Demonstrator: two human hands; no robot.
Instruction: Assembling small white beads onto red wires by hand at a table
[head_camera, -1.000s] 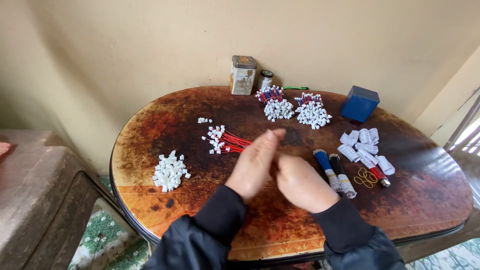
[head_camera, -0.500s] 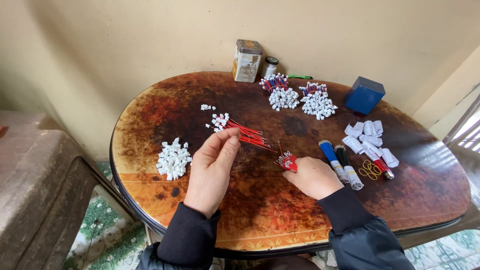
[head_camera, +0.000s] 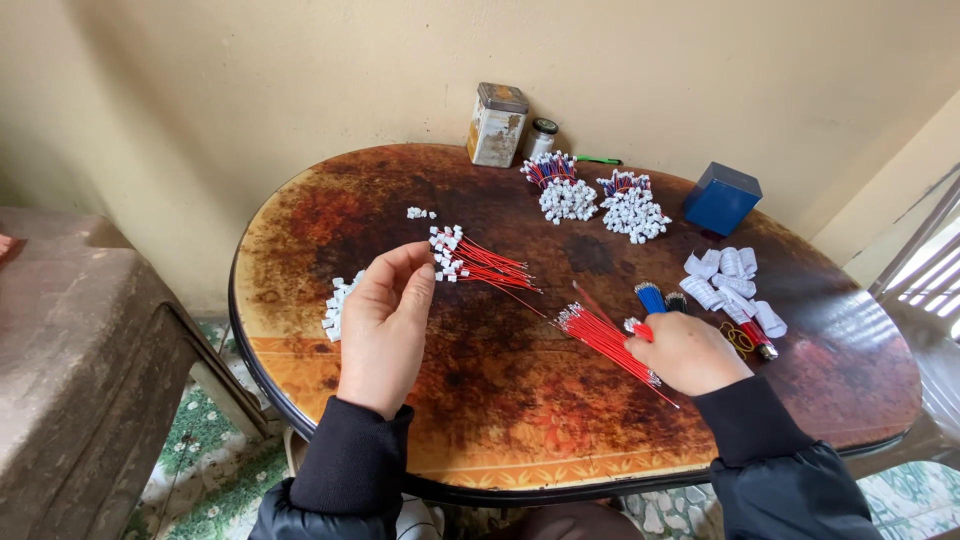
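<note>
The right hand (head_camera: 688, 352) is closing around a bundle of red wires (head_camera: 603, 337), fingers curled over its near end, with the loose ends fanning out to the left over the dark oval bench (head_camera: 400, 200). The left hand (head_camera: 385, 322) is hovering to the left of that bundle, fingers loosely spread, thumb and forefinger drawing near each other; whether anything small is sitting between them cannot be told.

Beyond the bundle, toward the wall, a second bunch of red wires with white plugs (head_camera: 480, 263) is lying flat on the bench, its plug ends just beside the left hand's fingertips. A heap of loose white plugs (head_camera: 335, 305) is resting left of the bundle, partly hidden behind the left hand. A blue marker (head_camera: 650, 297) is lying just beyond the right hand, close to the bundle's right. Further right, white paper rolls (head_camera: 728, 280) are sitting in a cluster, and a blue box (head_camera: 722, 199) is standing beyond them. Far behind the bundle, two piles of finished plugged wires (head_camera: 598, 200) are lying near a metal tin (head_camera: 497, 124) by the wall.
</note>
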